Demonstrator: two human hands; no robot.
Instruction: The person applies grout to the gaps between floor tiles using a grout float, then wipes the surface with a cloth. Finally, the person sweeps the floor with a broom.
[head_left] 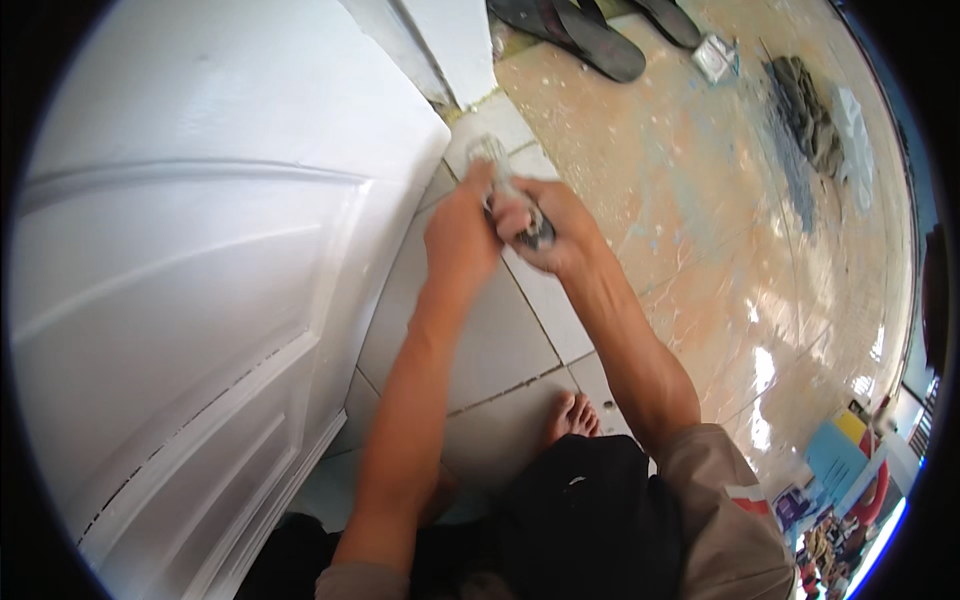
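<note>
A short hand tool [488, 150], with a pale, whitish-smeared head and a dark handle end, is held in both my hands over the floor tiles. My right hand [562, 222] is wrapped round the handle, whose dark butt shows below the fingers. Farther forward, my left hand [464, 226] is closed on the tool near its head. Blur and my fingers hide the tool's exact kind. Its head is over the pale tiles [480, 320], close to the edge of the white panelled door [220, 200]. I cannot tell whether it touches the floor.
A white door frame [450, 45] rises beyond the door. Dark flip-flops [580, 40] and a small white square item [714, 58] lie on the paint-stained tan floor [660, 190]. At right is a crumpled dark cloth [808, 115]. My bare foot [574, 415] is behind my hands.
</note>
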